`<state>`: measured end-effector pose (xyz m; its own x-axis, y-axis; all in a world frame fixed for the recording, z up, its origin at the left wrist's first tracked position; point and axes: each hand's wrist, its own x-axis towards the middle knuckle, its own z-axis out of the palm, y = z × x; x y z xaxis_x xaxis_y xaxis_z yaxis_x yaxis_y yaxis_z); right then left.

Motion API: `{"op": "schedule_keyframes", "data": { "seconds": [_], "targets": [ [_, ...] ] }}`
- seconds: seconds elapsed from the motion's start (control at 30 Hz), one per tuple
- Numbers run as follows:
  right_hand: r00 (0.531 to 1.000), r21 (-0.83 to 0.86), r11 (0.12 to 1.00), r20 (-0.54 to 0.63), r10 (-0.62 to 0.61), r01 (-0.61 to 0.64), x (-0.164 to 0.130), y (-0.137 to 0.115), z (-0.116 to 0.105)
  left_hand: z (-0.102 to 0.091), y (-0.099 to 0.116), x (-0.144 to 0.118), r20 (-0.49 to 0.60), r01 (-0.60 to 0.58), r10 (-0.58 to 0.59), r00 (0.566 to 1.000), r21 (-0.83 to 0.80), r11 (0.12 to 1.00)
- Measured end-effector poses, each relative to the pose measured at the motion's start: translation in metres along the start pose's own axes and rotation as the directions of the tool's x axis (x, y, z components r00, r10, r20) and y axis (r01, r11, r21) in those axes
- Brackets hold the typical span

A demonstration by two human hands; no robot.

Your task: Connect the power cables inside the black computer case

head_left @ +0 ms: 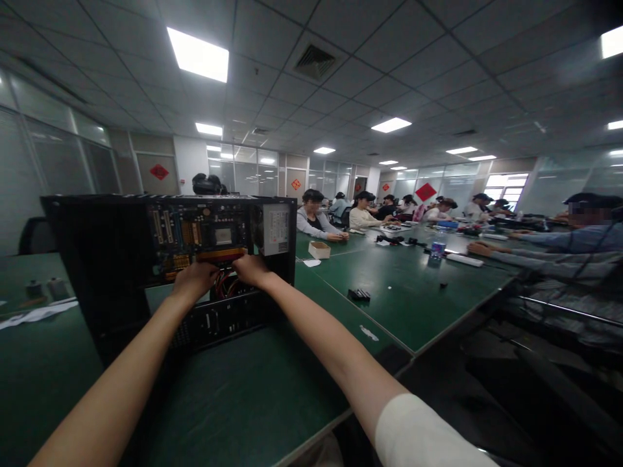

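An open black computer case (117, 246) stands on the green table before me, its inside facing me. On its motherboard (195, 224) I see the square processor socket area (223, 236). Just under it runs a red-and-yellow strip (224, 256), where memory sits; whether it is a stick or a slot I cannot tell. My left hand (195, 280) has its fingers closed at the strip's left end, and my right hand (250, 268) is closed at its right end. The fingertips are partly hidden. Coloured cables (226, 285) hang below, and the power supply (276, 228) is at the upper right.
Right of the case are a small cardboard box (319, 250), a black part (359, 295), a plastic scrap (368, 333) and a bottle (437, 250). Left lie small bottles (57, 288) and white paper (39, 314). Co-workers sit along the green table (389, 298); one person's hands (479, 248) rest at right.
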<state>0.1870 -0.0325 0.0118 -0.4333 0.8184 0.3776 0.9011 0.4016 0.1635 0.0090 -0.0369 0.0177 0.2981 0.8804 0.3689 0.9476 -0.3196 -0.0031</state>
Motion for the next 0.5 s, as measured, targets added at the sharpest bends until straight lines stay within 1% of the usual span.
{"op": "schedule_keyframes", "data": {
  "seconds": [0.2,0.33,0.4,0.5],
  "targets": [
    [1.0,0.036,0.999,-0.029,0.007,-0.006,0.004,0.002,0.004,0.002,-0.001,0.0,-0.017,-0.006,0.006,1.0,0.014,1.0],
    [0.999,0.074,0.997,-0.041,0.015,-0.012,0.001,0.002,0.001,-0.002,0.003,-0.004,-0.021,-0.014,0.014,1.0,0.012,1.0],
    [0.998,0.096,0.995,-0.059,0.016,-0.011,-0.004,0.003,-0.002,-0.005,0.003,-0.008,-0.051,0.003,-0.004,0.999,-0.008,1.0],
    [0.993,0.129,0.991,-0.112,0.033,-0.018,-0.014,0.004,-0.008,-0.011,0.002,-0.016,-0.133,0.02,-0.027,0.991,-0.048,0.999]
  ]
}}
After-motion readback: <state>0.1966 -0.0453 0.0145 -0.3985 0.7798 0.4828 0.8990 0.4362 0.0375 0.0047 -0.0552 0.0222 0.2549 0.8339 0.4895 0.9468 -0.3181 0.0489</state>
